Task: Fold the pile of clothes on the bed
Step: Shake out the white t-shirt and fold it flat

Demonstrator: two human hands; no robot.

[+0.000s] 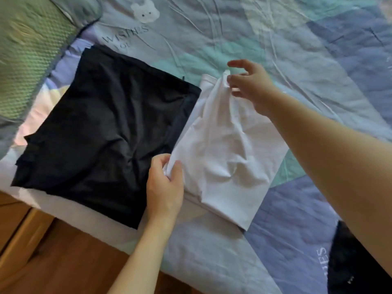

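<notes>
I see two folded garments side by side on the bed (275, 49) — the larger one (110, 128) left, touching the smaller one (229, 158) — a pillow (27, 60) at far left, another garment (352, 262) near right.

Two bare forearms reach in from the lower edge, with no sleeve showing on either as far up as the view goes. The left hand (164, 187) and the right hand (251, 87) wear no gloves, rings, watch or bracelet; both wrists are plain, and the fingernails look short and unpainted
</notes>
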